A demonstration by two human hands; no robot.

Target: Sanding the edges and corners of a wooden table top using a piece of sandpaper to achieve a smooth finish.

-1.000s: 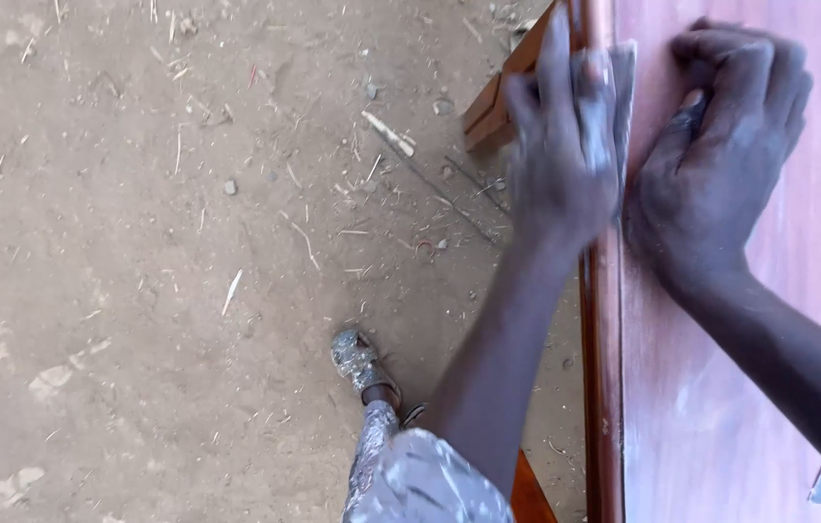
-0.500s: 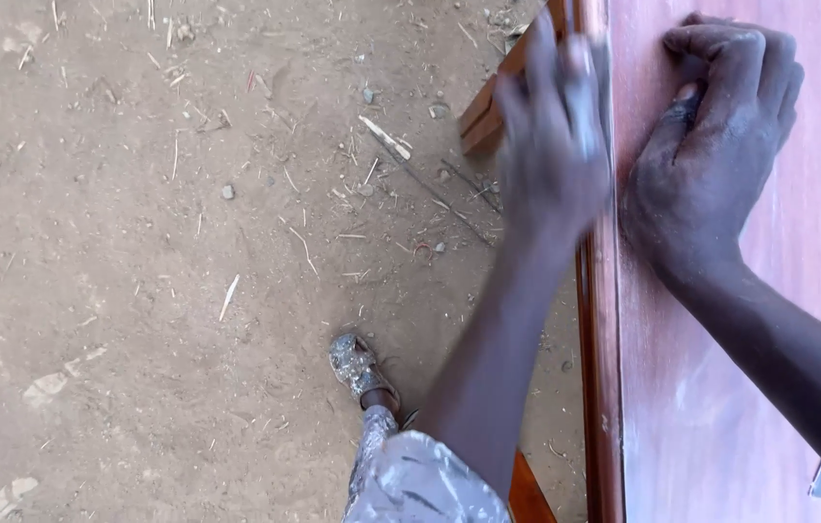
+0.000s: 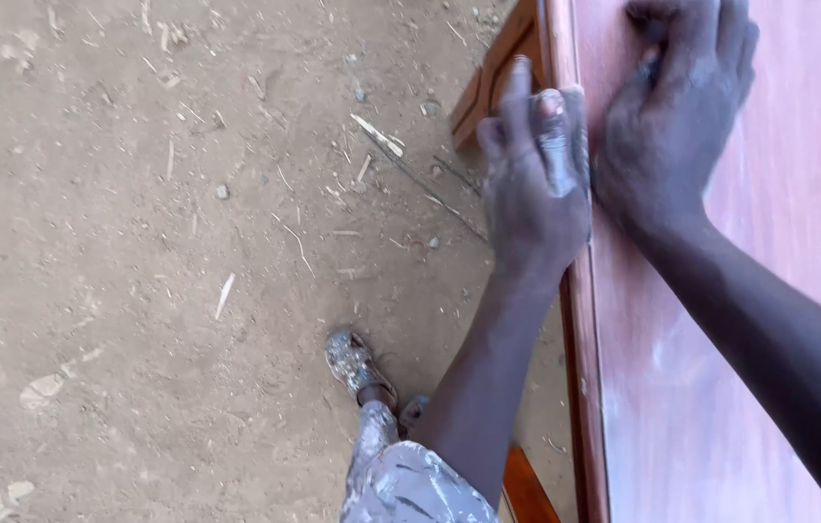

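Observation:
A reddish-brown wooden panel (image 3: 720,387) fills the right side, its long edge (image 3: 580,368) running away from me. My left hand (image 3: 534,189) lies over that edge, fingers stretched and dusted grey-white, pressing a small grey sheet (image 3: 563,145) against the wood. My right hand (image 3: 684,107) rests on the panel's top face just right of the left hand, fingers bent and close together. What, if anything, lies under those fingers is hidden.
Bare dirt ground (image 3: 139,242) strewn with wood chips and splinters lies to the left. My foot in a dusty sandal (image 3: 354,363) and a patterned trouser leg (image 3: 410,484) stand beside the panel. Brown wooden frame pieces (image 3: 490,82) stick out beneath it.
My left hand has slid back along the panel's edge toward me, blurred with motion half a second ago. My right hand has stayed pressed on the panel's face.

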